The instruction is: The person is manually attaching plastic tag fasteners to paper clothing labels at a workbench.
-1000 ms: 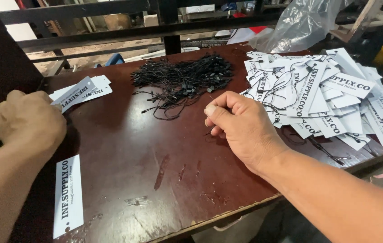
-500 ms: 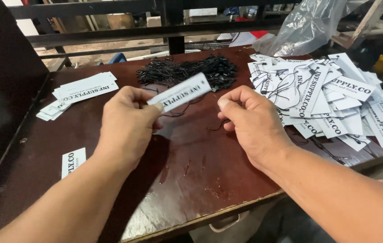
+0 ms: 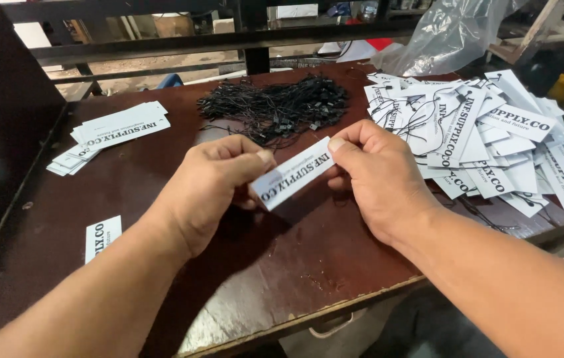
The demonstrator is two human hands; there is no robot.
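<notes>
tag: white card tag (image 3: 293,174) was held flat betw. both hands, tilted, above the counter (image 3: 162,199), prob. for easy access to its end.
L hand: left hand (image 3: 212,182) pinched the tag's lower-left end, thumb on top.
R hand: right hand (image 3: 378,176) pinched the upper-right end.
strings: black string pile (image 3: 275,106) lay just behind the hands.
done pile: strung tags (image 3: 487,139) heaped to the right, apart.
blanks: plain tag stack (image 3: 113,132) sat far left.
</notes>
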